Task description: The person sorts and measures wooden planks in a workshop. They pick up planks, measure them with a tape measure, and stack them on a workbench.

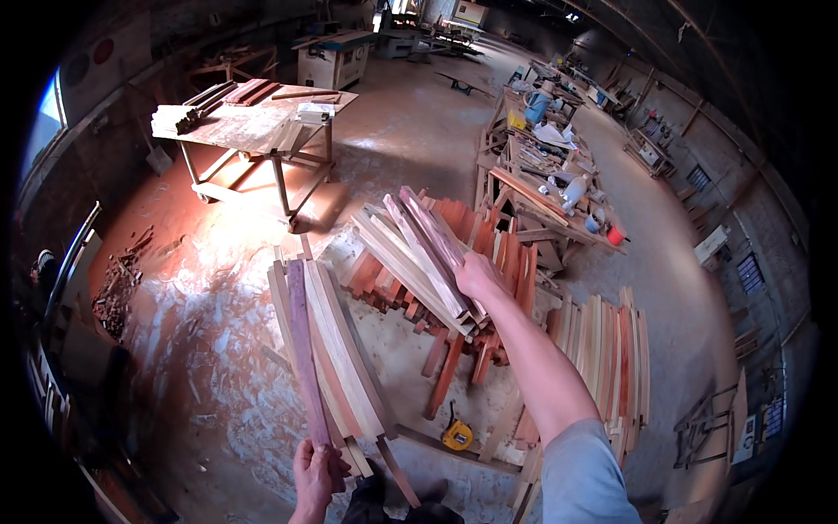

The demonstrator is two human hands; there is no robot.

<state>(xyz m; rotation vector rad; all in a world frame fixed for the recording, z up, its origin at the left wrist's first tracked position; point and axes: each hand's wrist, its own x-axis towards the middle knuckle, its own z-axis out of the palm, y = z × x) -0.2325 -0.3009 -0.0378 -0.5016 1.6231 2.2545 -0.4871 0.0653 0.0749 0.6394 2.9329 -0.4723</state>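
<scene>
Pinching the near end of a long purple-brown strip (301,349), the left hand (316,472) is keeping its grip pressed together, thumb on top. The strip is lying lengthwise over a group of pale and reddish strips (345,349), and its far end is pointing away from the person. The right hand (478,278) is reaching forward and touching a mauve strip (429,223) near its closer end; whether that grip is closing fully around the wood, one cannot tell, as the fingers are partly hiding. The mauve strip is lying along the right side of a pale bundle (406,262), which is resting on a pile of red-brown strips (515,297). A yellow tape measure (456,435) is lying near the close edge of a pale surface (397,375). More strips (607,358) are lying to the right. Beyond, a table (223,131) is bearing pale sticks (175,119) at its left corner, and a red bucket (616,236) is standing at the near right corner of a cluttered table (559,225).
</scene>
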